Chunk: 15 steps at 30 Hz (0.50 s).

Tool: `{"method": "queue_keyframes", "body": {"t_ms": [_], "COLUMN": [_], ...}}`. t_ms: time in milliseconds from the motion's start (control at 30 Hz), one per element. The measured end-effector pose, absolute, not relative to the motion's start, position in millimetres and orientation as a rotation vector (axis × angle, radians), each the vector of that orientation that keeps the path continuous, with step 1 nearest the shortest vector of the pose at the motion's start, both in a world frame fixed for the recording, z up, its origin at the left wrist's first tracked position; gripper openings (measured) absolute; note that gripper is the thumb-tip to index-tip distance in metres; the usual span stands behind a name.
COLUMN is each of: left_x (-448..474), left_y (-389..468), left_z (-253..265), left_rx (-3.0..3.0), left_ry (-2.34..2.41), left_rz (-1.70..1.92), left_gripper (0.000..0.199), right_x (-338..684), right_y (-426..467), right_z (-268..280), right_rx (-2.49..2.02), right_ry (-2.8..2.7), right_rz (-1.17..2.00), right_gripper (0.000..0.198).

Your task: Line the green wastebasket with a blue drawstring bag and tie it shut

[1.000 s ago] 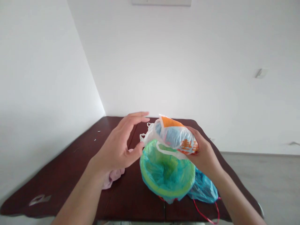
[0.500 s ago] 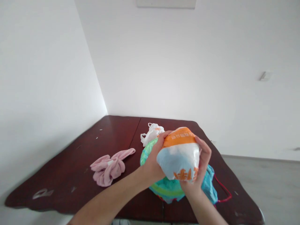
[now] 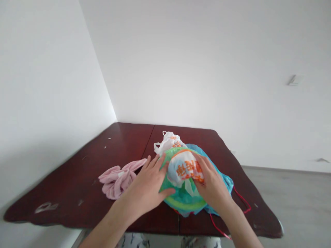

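Right fingers hold rounded, slick plastic bundle; film-lined round bin beneath

Head view, single: worn on the person's head, facing forward and down across the tabletop; hands close, low centre; far wall filling upper half.

In the head view I see the right hand gripping a rounded white plastic bundle with orange print at the mouth of a round green container lined in blue; the left hand has its fingers spread near the left rim, contact unclear to me; bunched pink fabric lies further left; a crumpled white plastic bag sits behind; a red-corded blue plastic bag lies to the right, on the dark red-brown table.
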State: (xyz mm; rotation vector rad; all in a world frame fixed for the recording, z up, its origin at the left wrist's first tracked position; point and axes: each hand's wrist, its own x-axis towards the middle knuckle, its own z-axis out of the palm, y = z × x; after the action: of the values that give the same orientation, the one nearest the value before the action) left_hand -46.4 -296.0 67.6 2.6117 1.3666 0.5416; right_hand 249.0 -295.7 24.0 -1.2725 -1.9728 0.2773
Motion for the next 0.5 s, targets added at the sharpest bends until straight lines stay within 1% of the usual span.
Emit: {"method": "queue_keyframes", "body": {"t_ms": [100,167,200,233,300,367,433,500], "left_x": [-60,-58,-56,-53,-51,-52,-54,-56], "left_y": [-300,-302,-303,-303,-303,-301,-299,-297], "left_z": [68,69,68,67,63,57,50,44], "left_rx": [2.589,2.605,2.614,2.614,2.582,2.534,2.497,2.475], "left_ry": [1.489,1.436,1.407,1.391,1.400,1.413,1.411,1.414], "left_rz": [0.316,0.278,0.269,0.263,0.266,0.291,0.319,0.348], "left_gripper": [0.076,0.077,0.080,0.085,0.093,0.096,0.099,0.102], "right_x": [255,253,250,247,242,237,234,231], "right_y": [-291,-291,-291,-291,-289,-284,-279,-274], "right_z": [19,24,29,36,48,53,49,38], "right_rx": [-1.509,-1.519,-1.486,-1.454,-1.453,-1.520,-1.587,-1.621], "right_ry": [-2.328,-2.475,-2.507,-2.514,-2.493,-2.523,-2.634,-2.771], "right_rz": [0.339,0.426,0.457,0.461,0.411,0.408,0.529,0.684], "right_gripper": [0.105,0.107,0.102,0.092,0.062,0.039,0.025,0.024]}}
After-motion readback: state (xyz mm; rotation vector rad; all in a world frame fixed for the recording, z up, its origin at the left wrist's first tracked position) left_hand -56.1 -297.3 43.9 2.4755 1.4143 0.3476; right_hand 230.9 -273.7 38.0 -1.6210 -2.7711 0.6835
